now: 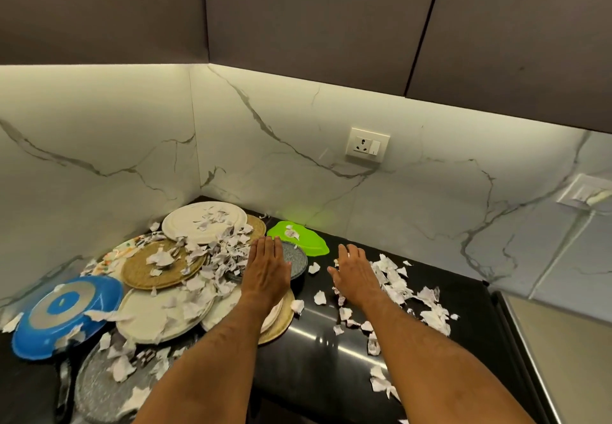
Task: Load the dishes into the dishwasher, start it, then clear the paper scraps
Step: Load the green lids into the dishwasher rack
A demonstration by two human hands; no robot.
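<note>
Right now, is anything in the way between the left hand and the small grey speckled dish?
Nothing visible. The left hand hovers open over the near edge of the small grey speckled dish; torn white paper scraps lie just left of it.

White veined marble backsplash [298, 145] forms a corner at 11 o'clock. Dark cabinets [298, 10] overhead, strip-lit beneath. Wall socket [367, 144] at 1 o'clock. Glossy black countertop [331, 357] below.
</note>
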